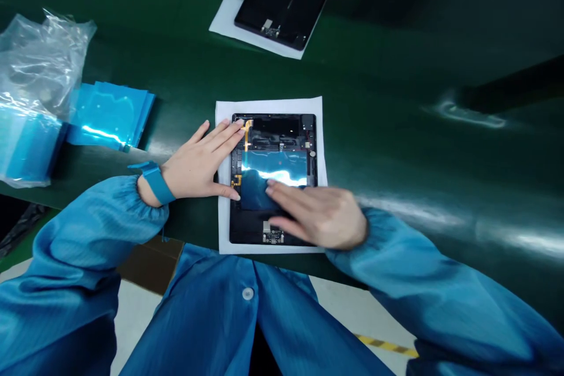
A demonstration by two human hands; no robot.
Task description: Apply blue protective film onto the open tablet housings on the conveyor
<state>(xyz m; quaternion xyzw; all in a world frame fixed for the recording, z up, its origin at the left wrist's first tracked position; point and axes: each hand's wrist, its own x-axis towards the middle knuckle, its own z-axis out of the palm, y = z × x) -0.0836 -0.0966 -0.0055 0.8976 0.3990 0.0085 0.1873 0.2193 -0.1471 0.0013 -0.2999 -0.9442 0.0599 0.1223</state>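
- Here's your tablet (273, 140), open-backed on white paper (224, 223), near the front edge of the green table (396, 147).
- Your left hand (198, 164) spreads across its left edge, fingers apart, thumb lower down.
- Your right hand (319, 214), a little blurred, comes over the right edge, fingers together, fingertips on the blue film (259, 173); thumb apart.
- Between your two hands, a strip of film shows.
- Rightward, green tabletop stretches wide.
- Ahead, a band of table separates you from a second tablet (286, 3).
- Left, blue sheets (112, 114) sit beside a plastic bag (44, 64).
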